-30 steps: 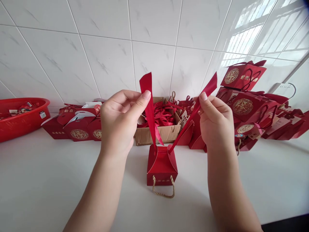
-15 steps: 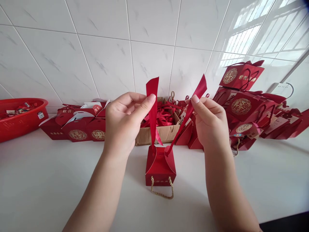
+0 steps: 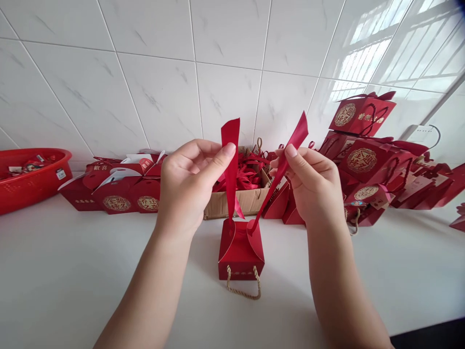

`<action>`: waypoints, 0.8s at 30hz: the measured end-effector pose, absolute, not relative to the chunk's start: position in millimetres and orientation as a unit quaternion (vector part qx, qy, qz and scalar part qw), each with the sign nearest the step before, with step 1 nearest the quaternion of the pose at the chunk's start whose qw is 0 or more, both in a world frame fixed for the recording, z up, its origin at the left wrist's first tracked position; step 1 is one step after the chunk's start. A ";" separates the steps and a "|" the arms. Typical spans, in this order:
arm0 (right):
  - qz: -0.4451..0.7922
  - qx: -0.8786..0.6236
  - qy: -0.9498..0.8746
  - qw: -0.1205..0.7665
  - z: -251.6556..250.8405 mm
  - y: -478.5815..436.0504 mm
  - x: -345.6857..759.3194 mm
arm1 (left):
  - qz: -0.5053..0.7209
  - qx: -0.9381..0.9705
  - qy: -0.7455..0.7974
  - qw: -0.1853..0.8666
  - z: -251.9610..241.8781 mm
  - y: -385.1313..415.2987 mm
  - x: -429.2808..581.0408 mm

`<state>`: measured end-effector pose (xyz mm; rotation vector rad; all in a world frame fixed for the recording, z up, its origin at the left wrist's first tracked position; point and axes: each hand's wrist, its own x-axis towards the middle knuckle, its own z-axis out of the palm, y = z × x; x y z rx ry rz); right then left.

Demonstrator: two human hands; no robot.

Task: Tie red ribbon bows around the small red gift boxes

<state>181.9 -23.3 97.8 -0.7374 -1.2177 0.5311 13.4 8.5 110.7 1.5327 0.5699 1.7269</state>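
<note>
Both hands are up, one end of a red ribbon point(image 3: 230, 186) each: L hand point(image 3: 189, 182) pinches one end btwn thumb & fingers, R hand point(image 3: 317, 179) does same w/ the other, a short tip poking up past each thumb. From there both lengths slant down & in to a small red box point(image 3: 241, 252), which stands upright on the white counter point(image 3: 72, 271), centred btwn the forearms, neither hand touching it. Ribbon meets the box at its 2 curved side flaps, approx where the holes would be; path inside not visible. Beige rope handle point(image 3: 243, 293) droops off the front face, under some gold print (too small to read). A red tip hangs just behind the L length; can't tell if same ribbon or one from the cardboard carton point(image 3: 236, 207) behind, which holds a heap of ribbons point(image 3: 250, 177). More red boxes point(image 3: 116, 199) sit along the wall on L, near a red basin point(image 3: 32, 186); a stack of boxes point(image 3: 363, 160) w/ bows is on R. Step in hand, IMO: ribbon looks threaded, ends held up apart & prob being evened out; no knot yet. Next move prob calls for ends at abt equal length, hands brought together to cross them over the box top, light pull only, so the flaps draw in w/o box lifting or tipping.
</note>
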 end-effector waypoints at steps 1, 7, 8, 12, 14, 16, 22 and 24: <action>0.238 -0.335 -0.552 0.725 97.9 -23.8 182.3 | 0.676 0.597 0.223 0.371 111.2 7.7 13.3; 0.232 -0.326 -0.557 0.728 99.3 -25.3 184.2 | 0.681 0.595 0.223 0.364 112.7 5.7 13.3; 0.232 -0.322 -0.557 0.730 99.4 -25.1 184.2 | 0.682 0.595 0.223 0.363 112.6 5.8 13.4; 0.232 -0.309 -0.552 0.739 99.1 -24.0 184.5 | 0.685 0.595 0.216 0.361 112.1 6.3 13.7; 0.233 -0.308 -0.551 0.740 99.0 -23.7 184.9 | 0.685 0.594 0.213 0.363 112.1 6.6 13.6; 0.232 -0.312 -0.549 0.739 99.0 -23.7 185.2 | 0.689 0.592 0.212 0.361 112.0 7.0 13.5; 0.236 -0.312 -0.545 0.742 98.9 -24.2 185.4 | 0.685 0.593 0.219 0.361 111.8 7.4 13.5; 0.233 -0.315 -0.546 0.740 98.7 -24.2 185.5 | 0.683 0.593 0.222 0.364 111.9 7.0 13.4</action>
